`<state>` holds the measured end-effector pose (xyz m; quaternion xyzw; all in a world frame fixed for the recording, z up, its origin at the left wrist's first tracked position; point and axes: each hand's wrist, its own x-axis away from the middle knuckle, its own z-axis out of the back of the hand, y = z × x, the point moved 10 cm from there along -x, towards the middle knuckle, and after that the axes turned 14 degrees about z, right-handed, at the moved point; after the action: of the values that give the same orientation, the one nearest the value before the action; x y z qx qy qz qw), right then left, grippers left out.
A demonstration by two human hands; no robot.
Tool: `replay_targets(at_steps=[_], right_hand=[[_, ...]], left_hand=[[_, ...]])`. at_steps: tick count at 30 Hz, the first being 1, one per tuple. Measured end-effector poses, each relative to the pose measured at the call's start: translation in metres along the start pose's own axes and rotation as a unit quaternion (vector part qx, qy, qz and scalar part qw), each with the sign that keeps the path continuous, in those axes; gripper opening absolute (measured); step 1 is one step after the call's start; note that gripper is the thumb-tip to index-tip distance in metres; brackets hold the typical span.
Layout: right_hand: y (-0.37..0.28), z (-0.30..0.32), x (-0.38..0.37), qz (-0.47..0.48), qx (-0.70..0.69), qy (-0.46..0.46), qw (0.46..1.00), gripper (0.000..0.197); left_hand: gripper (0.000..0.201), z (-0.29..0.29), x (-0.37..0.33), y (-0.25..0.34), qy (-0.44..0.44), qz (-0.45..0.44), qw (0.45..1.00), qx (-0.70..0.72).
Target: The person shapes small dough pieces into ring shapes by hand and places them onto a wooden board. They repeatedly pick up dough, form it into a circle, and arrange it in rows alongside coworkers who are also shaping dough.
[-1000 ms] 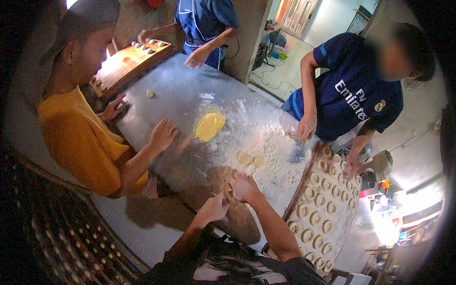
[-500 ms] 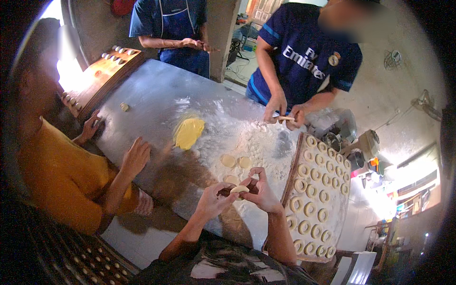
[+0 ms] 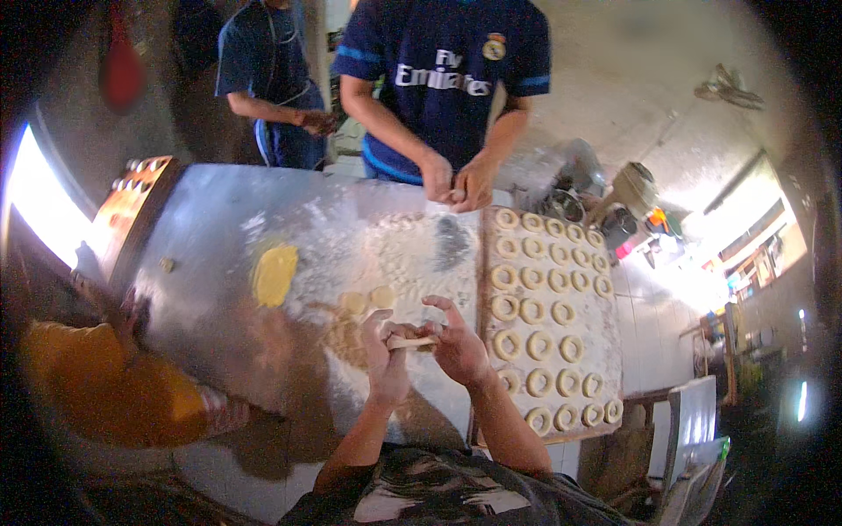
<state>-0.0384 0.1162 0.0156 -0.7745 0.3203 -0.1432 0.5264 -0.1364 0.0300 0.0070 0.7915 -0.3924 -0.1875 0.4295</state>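
In front of me, a pale piece of dough [image 3: 412,342] is stretched between my two hands, seen edge-on. My left hand [image 3: 384,359] pinches its left end. My right hand [image 3: 463,355] grips the other end, with the index finger raised and curved. Just beyond my fingers, two flat dough rounds [image 3: 353,303] lie on the floured metal table [image 3: 210,228]. To the right, a floured board [image 3: 601,337] bears rows of dough rings [image 3: 539,343].
A yellow, soft-looking slab [image 3: 274,275] sits left of the flour [image 3: 403,237]. Across the table a person in a dark blue shirt [image 3: 447,79] handles a small dough piece. Another stands behind in an apron [image 3: 289,96]; a person in orange [image 3: 114,377] is at left. Pots [image 3: 561,203] stand beyond the board.
The view has swung to the right. My hands still hold the dough, which now looks longer and flatter. The hands of the person across have drawn closer together, and the aproned person's arms are lower.
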Motion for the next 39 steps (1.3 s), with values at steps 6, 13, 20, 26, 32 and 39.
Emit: replay_targets(at_steps=[6,13,20,26,32,39], right_hand=[[-0.051,0.020,0.021,0.082,0.125,-0.057,0.987,0.053],[-0.105,0.111,0.074,0.102,0.045,0.053,0.992,0.063],[-0.171,0.202,0.175,0.261,-0.106,0.186,0.941,0.058],[-0.166,0.282,0.237,0.177,-0.172,0.368,0.897,0.051],[-0.202,0.328,0.283,0.278,0.057,0.353,0.892,0.068],[-0.192,0.380,0.311,0.062,0.288,0.400,0.868,0.074]], left_hand=[[0.016,-0.059,0.015,-0.006,0.025,-0.063,0.989,-0.130],[0.020,-0.159,0.033,-0.096,-0.086,0.074,0.993,-0.036],[0.014,-0.290,0.085,-0.107,-0.126,-0.167,0.888,-0.410],[0.019,-0.360,0.107,-0.190,-0.226,-0.025,0.877,-0.424],[0.022,-0.418,0.132,-0.229,-0.313,0.025,0.822,-0.474],[0.027,-0.440,0.151,-0.278,-0.334,0.038,0.822,-0.459]])
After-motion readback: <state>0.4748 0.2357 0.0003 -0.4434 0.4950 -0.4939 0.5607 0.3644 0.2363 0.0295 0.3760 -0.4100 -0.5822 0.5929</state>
